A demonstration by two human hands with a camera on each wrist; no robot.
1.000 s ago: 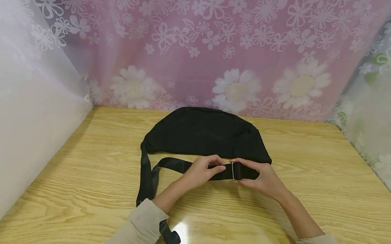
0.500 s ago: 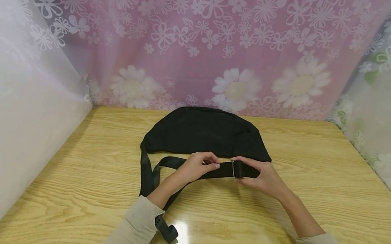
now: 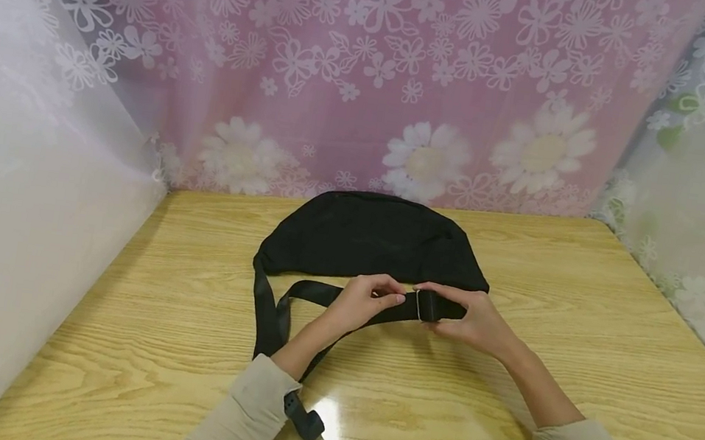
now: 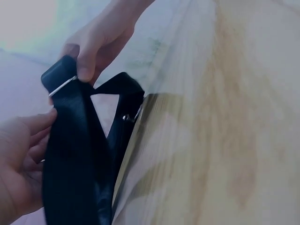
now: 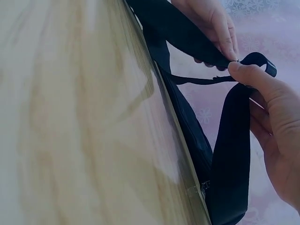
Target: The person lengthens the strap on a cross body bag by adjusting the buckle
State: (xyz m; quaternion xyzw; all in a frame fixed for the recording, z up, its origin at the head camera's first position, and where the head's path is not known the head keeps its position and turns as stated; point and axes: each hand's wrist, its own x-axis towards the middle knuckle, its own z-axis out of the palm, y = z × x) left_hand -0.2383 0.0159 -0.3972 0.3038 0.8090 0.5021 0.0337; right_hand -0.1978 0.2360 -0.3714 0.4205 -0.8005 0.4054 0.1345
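Note:
A black waist bag point(image 3: 376, 242) lies flat on the table. Its webbing strap point(image 3: 395, 313) is lifted in front of it, with a metal-edged strap slider point(image 3: 419, 305) near the right end. My right hand point(image 3: 476, 322) pinches the strap at this slider between thumb and fingers. Just left of it, my left hand point(image 3: 360, 303) pinches the strap between thumb and index finger. In the left wrist view, the slider's silver bar point(image 4: 63, 86) crosses the strap below the right thumb. A small strap loop point(image 5: 265, 61) sticks out past the right thumb in the right wrist view.
The wood-grain table point(image 3: 173, 360) spreads around the bag. A pink floral curtain point(image 3: 370, 88) hangs behind it, with pale sheets point(image 3: 31, 170) at the sides. A black wrist device point(image 3: 306, 422) sits on each cuff. More strap point(image 3: 269, 320) trails left, partly behind my left forearm.
My left hand shifted left along the strap, then came back right toward the slider. The right hand has hardly moved and keeps its pinch. The bag stays where it was.

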